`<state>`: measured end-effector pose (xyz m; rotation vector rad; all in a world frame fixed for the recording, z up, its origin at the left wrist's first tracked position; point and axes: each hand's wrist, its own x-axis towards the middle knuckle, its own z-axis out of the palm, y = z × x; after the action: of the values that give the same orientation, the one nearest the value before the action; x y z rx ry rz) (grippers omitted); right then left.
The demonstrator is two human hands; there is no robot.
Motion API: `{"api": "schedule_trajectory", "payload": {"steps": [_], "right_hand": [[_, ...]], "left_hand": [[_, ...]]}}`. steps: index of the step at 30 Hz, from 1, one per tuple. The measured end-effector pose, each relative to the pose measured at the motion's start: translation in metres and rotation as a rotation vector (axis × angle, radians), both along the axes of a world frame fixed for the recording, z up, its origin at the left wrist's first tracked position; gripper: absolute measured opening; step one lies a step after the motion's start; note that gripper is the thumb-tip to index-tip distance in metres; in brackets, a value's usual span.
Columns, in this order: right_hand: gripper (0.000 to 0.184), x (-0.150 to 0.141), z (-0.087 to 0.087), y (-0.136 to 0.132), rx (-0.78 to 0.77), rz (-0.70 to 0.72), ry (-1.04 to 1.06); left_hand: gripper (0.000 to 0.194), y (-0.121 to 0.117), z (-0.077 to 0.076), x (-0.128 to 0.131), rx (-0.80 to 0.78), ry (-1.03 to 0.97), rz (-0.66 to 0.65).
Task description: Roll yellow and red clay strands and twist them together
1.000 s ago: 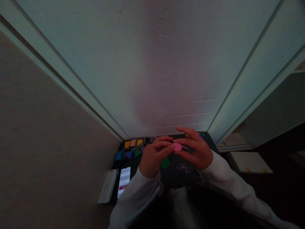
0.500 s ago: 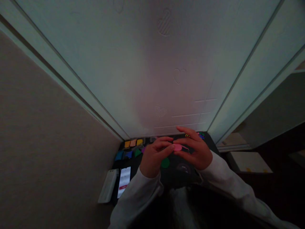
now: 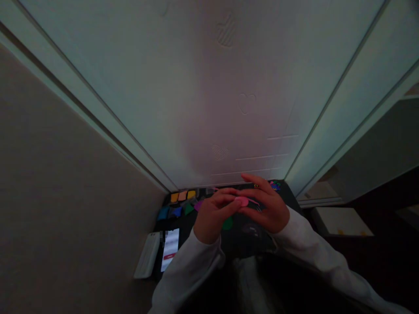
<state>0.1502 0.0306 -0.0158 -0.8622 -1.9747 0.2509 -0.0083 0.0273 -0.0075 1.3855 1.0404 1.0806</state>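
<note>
Between my two hands is a flat, rounded pink piece of what looks like modelling clay [image 3: 242,201]. My left hand [image 3: 212,216] pinches its left edge between thumb and fingers. My right hand [image 3: 269,208] holds the other side with its fingertips; the forefinger is stretched forward. A thin pink strip [image 3: 253,202] runs under the right fingers, and I cannot tell what it is. Below the hands lies a green round piece [image 3: 227,223], partly covered by the left hand.
Coloured packets stand at the left, among them an orange one [image 3: 174,197], a blue one [image 3: 177,212] and a green one [image 3: 188,209]. Nearer are a lit phone [image 3: 170,249] and a white case [image 3: 147,256]. Small multicoloured bits [image 3: 275,186] lie far right, before a white panel [image 3: 196,109].
Both hands have shifted very slightly, and the left fingers now cover a little more of the pink piece. The surrounding things stay put.
</note>
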Motion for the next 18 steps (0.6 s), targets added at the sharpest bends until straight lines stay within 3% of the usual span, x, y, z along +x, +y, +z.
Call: {"api": "schedule_trajectory", "payload": {"steps": [3,9,18], "right_hand": [[0.037,0.001,0.001,-0.002,-0.058,0.008,0.043],[0.013,0.001,0.003,-0.004,-0.188,-0.027,0.160],[0.010,-0.007,-0.003,-0.004,-0.336,-0.032,0.391]], "left_hand": [[0.014,0.001,-0.002,-0.003,0.031,0.017,0.028],[0.015,-0.004,0.006,-0.002,0.109,0.138,0.088],[0.016,-0.006,0.006,0.002,0.140,0.123,0.123]]}}
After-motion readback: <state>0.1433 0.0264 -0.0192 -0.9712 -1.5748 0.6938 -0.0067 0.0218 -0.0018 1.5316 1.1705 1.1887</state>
